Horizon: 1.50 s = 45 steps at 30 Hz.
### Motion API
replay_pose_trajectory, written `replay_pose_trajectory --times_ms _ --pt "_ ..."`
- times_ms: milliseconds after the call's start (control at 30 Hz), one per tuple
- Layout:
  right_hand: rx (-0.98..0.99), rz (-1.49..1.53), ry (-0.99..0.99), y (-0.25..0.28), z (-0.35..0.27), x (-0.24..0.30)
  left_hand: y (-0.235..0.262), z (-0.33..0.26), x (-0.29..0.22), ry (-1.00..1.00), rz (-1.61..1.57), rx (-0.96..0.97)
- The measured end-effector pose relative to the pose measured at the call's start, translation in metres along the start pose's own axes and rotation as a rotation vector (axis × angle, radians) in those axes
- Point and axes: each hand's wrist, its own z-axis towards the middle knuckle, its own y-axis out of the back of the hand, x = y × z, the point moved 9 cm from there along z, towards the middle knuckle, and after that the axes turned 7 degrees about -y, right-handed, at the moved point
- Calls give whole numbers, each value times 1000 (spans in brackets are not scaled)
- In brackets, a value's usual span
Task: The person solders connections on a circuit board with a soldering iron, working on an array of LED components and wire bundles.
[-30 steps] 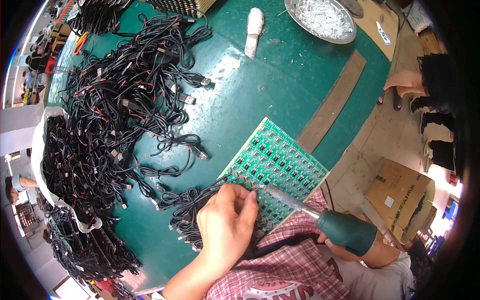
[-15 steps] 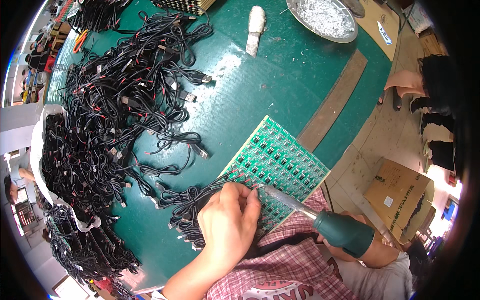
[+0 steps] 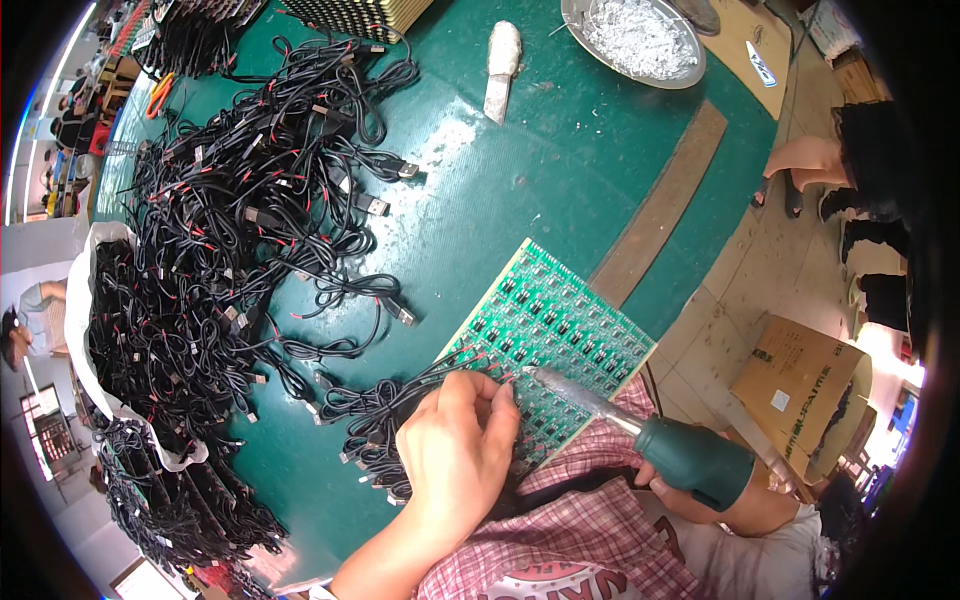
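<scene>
From where I stand, the change over the last 0.5 seconds is small: the tip of the soldering iron (image 3: 695,465) has edged slightly away from the left hand (image 3: 455,435)'s fingertips, while that hand has hardly moved. I'd judge that a little gap has opened between hot tip and pinched spot, though whether the tip still touches the panel I can't tell.

The left thumb and index finger are pressed together at a red wire end; the wire between them is mostly hidden. The right hand (image 3: 655,482) is wrapped around the iron's green handle, its palm out of sight.

The green circuit-board panel (image 3: 560,320) lies cornerwise on the green tabletop (image 3: 470,210), at the edge nearest the worker, partly under the left hand. It hasn't shifted noticeably. Just left of the hand sits a bundle of black cables (image 3: 375,420), some leads reaching the panel's left side.
</scene>
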Motion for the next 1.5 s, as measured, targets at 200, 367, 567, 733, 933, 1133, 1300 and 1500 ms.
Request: replay_pose_trajectory --times_ms 200,367,567,733,933,1133,1300,1500 --pt "-81 95 147 11 2 20 -2 1 2 17 -70 49" --pt "-15 53 -19 7 -2 5 -3 1 0 33 -58 65" --pt "7 53 -8 5 -1 6 -4 4 6 78 -109 106" --pt "17 -23 18 3 -3 7 -5 5 9 93 -142 131" --pt "4 157 -34 10 5 16 -6 5 7 110 -126 140" --pt "-5 78 -59 5 0 8 -6 6 9 107 -133 147" --pt "-51 36 -31 8 -3 10 -6 7 10 119 -136 168" --pt "-34 -20 -58 11 4 20 -4 7 9 111 -137 157"
